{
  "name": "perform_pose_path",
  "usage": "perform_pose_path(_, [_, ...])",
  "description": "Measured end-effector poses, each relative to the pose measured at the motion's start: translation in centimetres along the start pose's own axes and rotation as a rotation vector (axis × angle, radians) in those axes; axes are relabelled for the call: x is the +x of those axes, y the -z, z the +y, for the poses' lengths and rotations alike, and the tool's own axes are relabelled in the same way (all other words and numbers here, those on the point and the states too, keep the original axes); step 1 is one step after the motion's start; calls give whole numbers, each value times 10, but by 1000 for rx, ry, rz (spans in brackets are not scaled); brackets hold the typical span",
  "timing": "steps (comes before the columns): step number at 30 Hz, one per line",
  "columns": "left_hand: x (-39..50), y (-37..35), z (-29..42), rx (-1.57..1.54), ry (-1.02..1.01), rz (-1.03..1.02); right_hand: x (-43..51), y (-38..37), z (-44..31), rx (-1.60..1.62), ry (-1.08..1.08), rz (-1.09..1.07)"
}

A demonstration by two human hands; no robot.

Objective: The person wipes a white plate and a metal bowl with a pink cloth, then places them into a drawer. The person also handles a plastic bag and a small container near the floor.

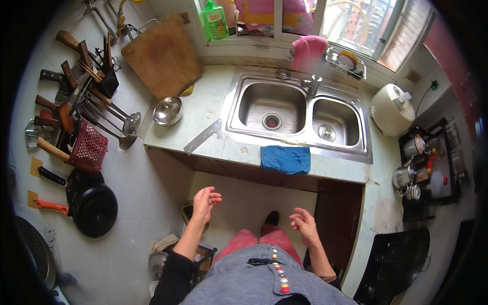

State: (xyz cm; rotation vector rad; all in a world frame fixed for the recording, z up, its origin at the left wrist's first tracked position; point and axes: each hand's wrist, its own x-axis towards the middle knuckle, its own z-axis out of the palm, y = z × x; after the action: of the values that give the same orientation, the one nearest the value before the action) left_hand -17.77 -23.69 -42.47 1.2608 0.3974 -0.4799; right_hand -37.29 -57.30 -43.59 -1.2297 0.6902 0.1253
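My left hand (pixel 206 203) hangs in the air in front of the counter, holding nothing, its fingers loosely curled and apart. To the right, my right hand (pixel 304 225) is also without anything in it, fingers spread and bent. Both are above the floor, short of the counter's front edge. A blue cloth (pixel 286 159) drapes over that edge between them. Behind the cloth lies a double-bowl stainless steel sink (pixel 233 118) with a faucet (pixel 314 84). A metal bowl (pixel 168 111) sits at the counter's left end, near a wooden cutting board (pixel 162 57) leaning on the wall.
Knives, ladles and a red plastic basket (pixel 88 146) hang on the left wall, above a frying pan (pixel 95 210). A white rice cooker (pixel 392 109) and a rack of seasonings (pixel 427 167) stand right, with a stove (pixel 392 263) nearer me. A pink towel (pixel 309 51) hangs by the window.
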Motion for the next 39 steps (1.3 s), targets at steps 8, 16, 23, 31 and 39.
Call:
perform_pose_path(8, [98,55,93,-226,-67,278,74,0,-82,-55,19,-45])
perform_pose_path(16, [224,110,168,-417,-51,333,134,-38,-118,-87,2,17])
perform_pose_path(23, [317,151,211,-377,41,187,168,-87,-145,-96,-58,148])
perform_pose_path(31, [351,155,217,-517,194,136,186,-107,-147,-90,-109,213])
perform_pose_path(39, [291,45,231,-374,136,-63,210,-82,-169,-99,-97,181])
